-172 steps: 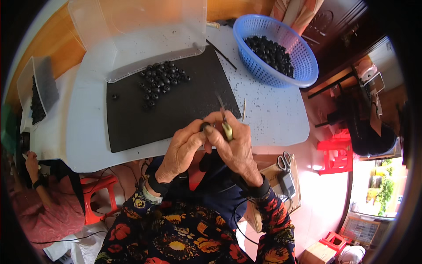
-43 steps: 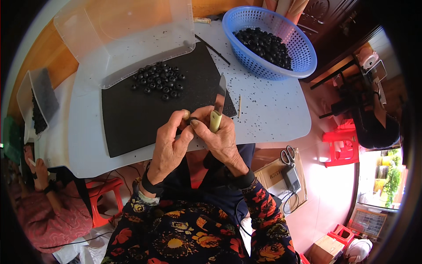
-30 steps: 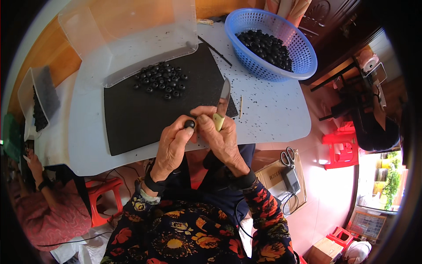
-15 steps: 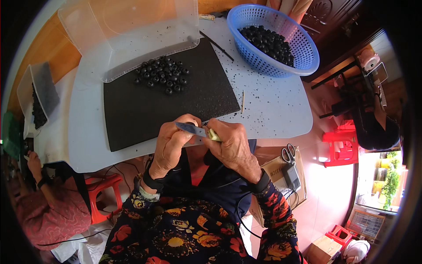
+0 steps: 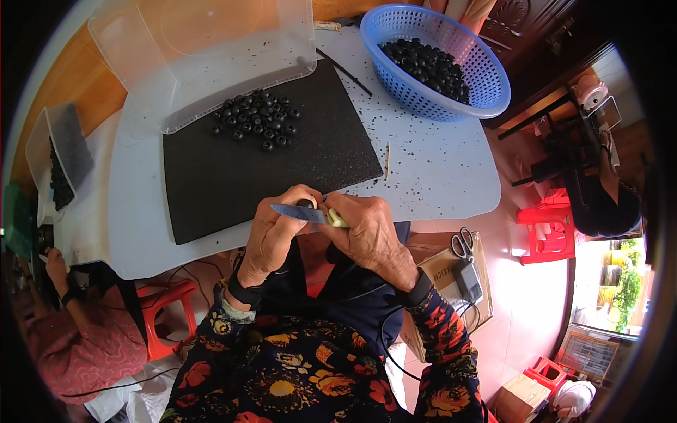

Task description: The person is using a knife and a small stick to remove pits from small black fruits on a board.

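Both hands meet at the near edge of the black mat. My right hand is closed round the pale yellow-green handle of a small knife. The blade points left and crosses in front of my left hand's fingers. My left hand pinches a small round black bead-like piece, partly hidden behind the blade. Whether the edge touches the piece, I cannot tell. Beyond my hands, on the mat, lies a pile of similar black pieces, several showing a hole.
A blue perforated basket holding black pieces stands far right. A clear plastic bin lies tipped at the mat's far edge. Dark crumbs and a thin stick lie on the table. At left, another person's hand is beside a smaller bin.
The knife blade has swung lower and now reaches further left across my left fingers. The black piece shows more clearly above it. My hands stay close together.
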